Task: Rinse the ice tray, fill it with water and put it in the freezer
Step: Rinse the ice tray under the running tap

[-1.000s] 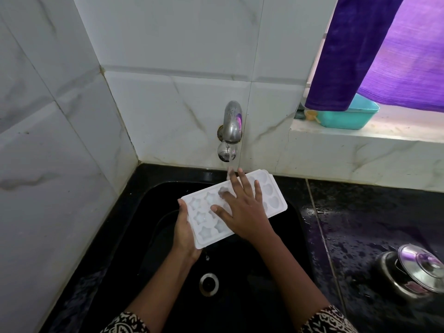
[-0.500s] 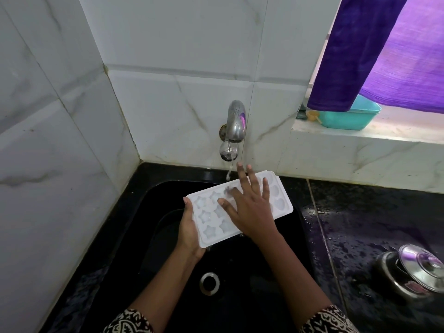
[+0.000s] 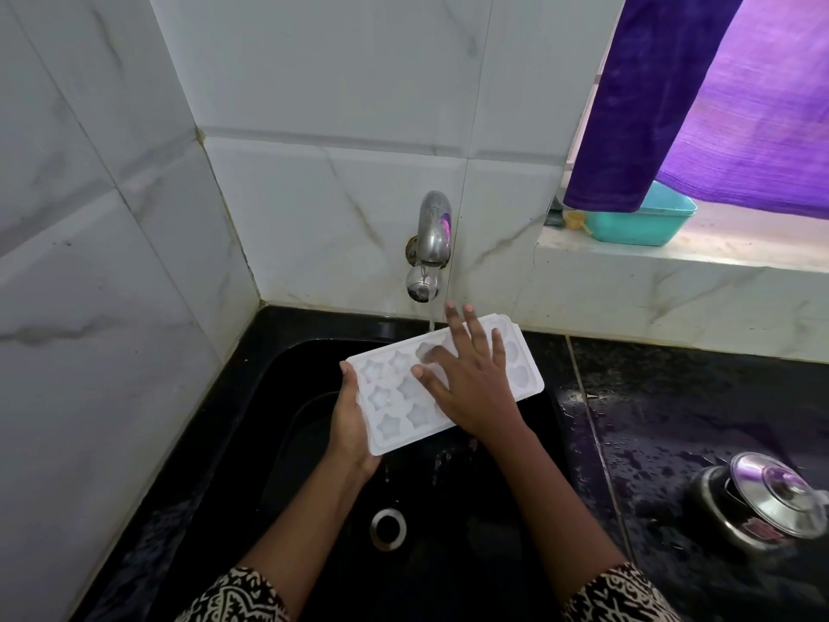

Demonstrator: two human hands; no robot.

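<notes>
Ice tray (image 3: 389,399): white, with star-shaped and rounded cells, held face up directly below the tap (image 3: 433,235) and above the black sink (image 3: 251,442). It is tilted, its far end higher and to the right of the tap.

Water (image 3: 431,320): a thin stream falls from the tap onto the tray's far edge.

Left hand (image 3: 352,426): below and left of the tap, at the tray's near short end. Its grip is closed on that end, with the thumb over the top rim and the fingers out of sight beneath.

Right hand (image 3: 473,390): below the tap, lying flat on the tray's upper face. Its fingers (image 3: 455,325) are straight and spread, so this grip is fully open and holds nothing.

Drain (image 3: 388,529): in the sink floor, straight below the tap, nearer the person.

Tabletop (image 3: 673,397): black and wet, right of the tap. A steel pot (image 3: 762,505) with its lid askew stands on it, well to the right.

Window ledge (image 3: 673,262): right of the tap, carrying a teal tub (image 3: 646,226), partly covered by a purple curtain (image 3: 717,105).
</notes>
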